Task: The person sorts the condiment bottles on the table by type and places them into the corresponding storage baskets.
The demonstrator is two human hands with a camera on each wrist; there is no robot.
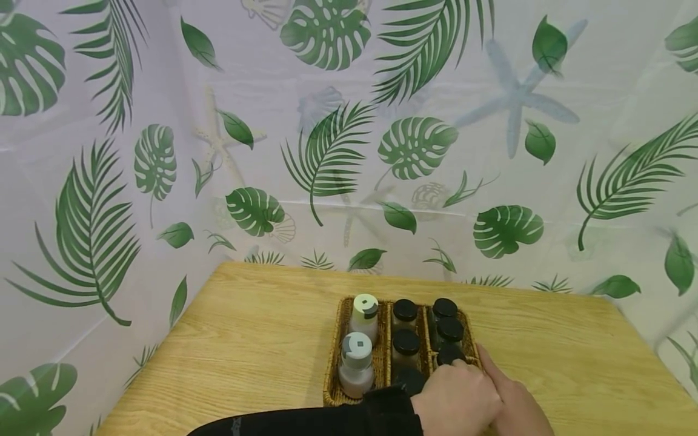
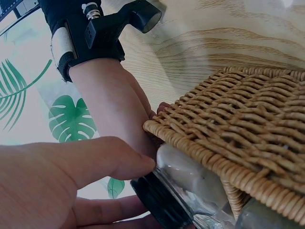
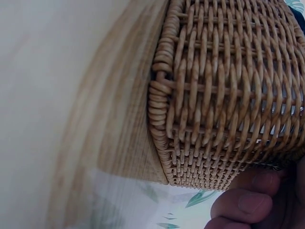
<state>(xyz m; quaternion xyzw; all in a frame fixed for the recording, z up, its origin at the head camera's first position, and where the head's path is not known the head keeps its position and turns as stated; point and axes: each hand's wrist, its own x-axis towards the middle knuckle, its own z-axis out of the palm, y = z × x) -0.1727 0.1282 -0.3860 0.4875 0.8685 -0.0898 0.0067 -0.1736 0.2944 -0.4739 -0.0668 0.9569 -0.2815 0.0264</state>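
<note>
A wicker basket [image 1: 329, 378] with dividers stands on the wooden table. My left hand [image 1: 460, 396] reaches across to its right compartment and holds a glass jar by its black lid [image 2: 162, 200]; in the left wrist view the thumb lies on the near side of the lid and the fingers pass round the far side. My right hand [image 1: 515, 393] grips the basket's right side wall. Its curled fingers [image 3: 248, 202] show by the wicker in the right wrist view, while the rest of the hand is partly hidden.
Two white-capped bottles [image 1: 357, 366] fill the left compartment. Black-lidded jars [image 1: 406, 342] stand in the middle one, and two more [image 1: 450, 330] behind the held jar. A leaf-printed sheet [image 1: 349, 151] hangs behind the wooden table [image 1: 245, 339].
</note>
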